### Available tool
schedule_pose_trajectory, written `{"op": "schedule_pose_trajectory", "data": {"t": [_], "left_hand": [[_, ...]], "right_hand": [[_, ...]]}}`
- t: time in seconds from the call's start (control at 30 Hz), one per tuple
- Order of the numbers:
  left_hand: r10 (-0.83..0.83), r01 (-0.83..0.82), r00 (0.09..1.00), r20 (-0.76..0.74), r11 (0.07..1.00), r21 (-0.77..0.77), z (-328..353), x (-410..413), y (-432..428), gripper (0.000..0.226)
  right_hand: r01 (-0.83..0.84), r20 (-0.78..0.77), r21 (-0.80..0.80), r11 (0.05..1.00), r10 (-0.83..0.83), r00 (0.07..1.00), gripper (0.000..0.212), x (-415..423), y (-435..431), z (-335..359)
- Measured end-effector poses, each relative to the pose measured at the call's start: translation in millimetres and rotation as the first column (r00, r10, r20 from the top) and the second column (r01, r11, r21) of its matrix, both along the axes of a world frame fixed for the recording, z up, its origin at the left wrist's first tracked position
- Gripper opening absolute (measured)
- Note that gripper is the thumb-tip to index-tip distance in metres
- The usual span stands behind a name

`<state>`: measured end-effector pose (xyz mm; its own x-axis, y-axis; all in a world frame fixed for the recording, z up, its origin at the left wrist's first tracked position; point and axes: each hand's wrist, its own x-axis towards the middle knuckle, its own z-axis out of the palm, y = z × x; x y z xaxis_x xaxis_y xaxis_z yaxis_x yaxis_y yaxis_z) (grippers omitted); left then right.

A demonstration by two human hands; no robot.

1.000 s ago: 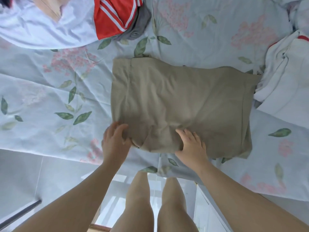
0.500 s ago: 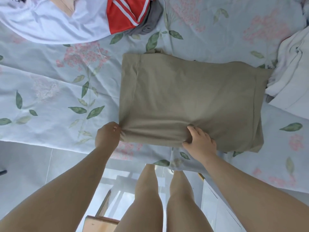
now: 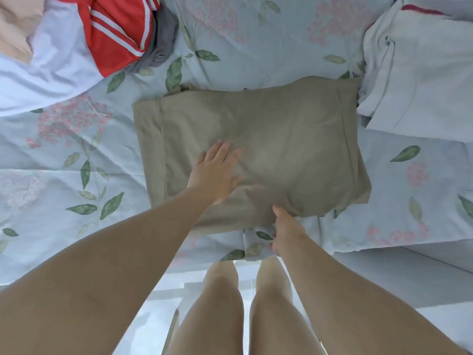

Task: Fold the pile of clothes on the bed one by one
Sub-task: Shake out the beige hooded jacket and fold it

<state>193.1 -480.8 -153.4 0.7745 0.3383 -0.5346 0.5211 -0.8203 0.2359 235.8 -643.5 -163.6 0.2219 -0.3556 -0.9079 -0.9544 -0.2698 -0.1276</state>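
A khaki garment (image 3: 268, 139), folded into a rectangle, lies in the middle of the floral bed sheet (image 3: 268, 42). My left hand (image 3: 216, 172) lies flat on its near left part, fingers straight and spread. My right hand (image 3: 285, 228) is at the garment's near edge, thumb on top and fingers tucked under the fabric, gripping it. A pile of unfolded clothes sits at the far left: a white garment (image 3: 51, 73), a red one with white stripes (image 3: 117, 34) and a grey one (image 3: 161, 47).
Folded white clothes (image 3: 419, 73) lie at the right, touching the khaki garment's far right corner. The bed's near edge runs just below my right hand, with a pale floor and my legs beneath.
My left hand let go of the garment's near left corner and moved onto its top, now lying flat. My right hand stays at the near edge, its fingers now under the fabric.
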Motion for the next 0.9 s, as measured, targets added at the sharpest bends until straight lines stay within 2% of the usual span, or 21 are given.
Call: {"op": "schedule_pose_trajectory", "data": {"t": [0.07, 0.13, 0.27, 0.4, 0.53, 0.7, 0.77, 0.9], "left_hand": [[-0.080, 0.080, 0.997, -0.017, 0.997, 0.016, -4.0, 17.6, 8.3, 0.065], [-0.157, 0.159, 0.987, -0.027, 0.985, 0.067, -9.2, 34.2, 19.4, 0.067], [-0.231, 0.231, 0.973, -0.008, 0.965, 0.122, -16.8, 70.2, 46.2, 0.074], [-0.177, 0.177, 0.984, -0.015, 0.975, 0.131, -27.9, 106.1, 69.1, 0.092], [-0.101, 0.115, 0.987, -0.128, 0.988, 0.106, -39.0, 125.0, 81.6, 0.119], [-0.080, 0.099, 0.983, -0.164, 0.989, 0.107, -38.4, 137.3, 85.4, 0.124], [-0.047, 0.053, 0.983, -0.180, 0.998, 0.032, -36.5, 141.5, 86.8, 0.116], [0.123, -0.181, 0.969, -0.214, 0.943, -0.280, -34.4, 145.0, 92.4, 0.088]], "right_hand": [[0.069, -0.025, 0.051, 0.996, -0.068, 0.997, 0.077, -1.1, 5.6, -10.2], [0.155, -0.034, 0.093, 0.984, -0.152, 0.988, 0.068, 0.7, 8.9, -14.4], [0.156, -0.037, 0.140, 0.978, -0.152, 0.988, 0.062, 5.6, 3.9, -23.4], [0.287, -0.072, 0.115, 0.951, -0.280, 0.957, 0.049, 12.4, 2.9, -21.3], [0.317, -0.078, 0.142, 0.938, -0.309, 0.948, 0.050, 12.8, 1.4, -24.1], [0.319, -0.047, 0.143, 0.937, -0.316, 0.948, 0.054, 10.0, 4.3, -35.3], [0.311, -0.045, 0.136, 0.941, -0.308, 0.950, 0.052, 8.9, 5.6, -37.1], [0.329, -0.063, 0.146, 0.933, -0.324, 0.944, 0.046, 11.8, 3.9, -33.9]]}}
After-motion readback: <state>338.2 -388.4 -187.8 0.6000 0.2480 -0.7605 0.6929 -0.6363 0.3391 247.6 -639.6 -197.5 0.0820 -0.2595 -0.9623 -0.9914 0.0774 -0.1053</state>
